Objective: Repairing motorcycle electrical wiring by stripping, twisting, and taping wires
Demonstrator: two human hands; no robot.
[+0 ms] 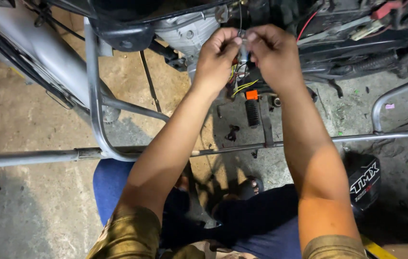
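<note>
Head view: left hand and right hand raised together against motorcycle engine, fingertips pinched shut on small pale connector between them. Connector sits just above bundle of yellow, green, red wires, which hangs below hands. Orange-tipped footpeg under wires. Grey tubular frame crosses left; horizontal bar near knees. Black cover with white lettering on concrete floor, right.
</note>
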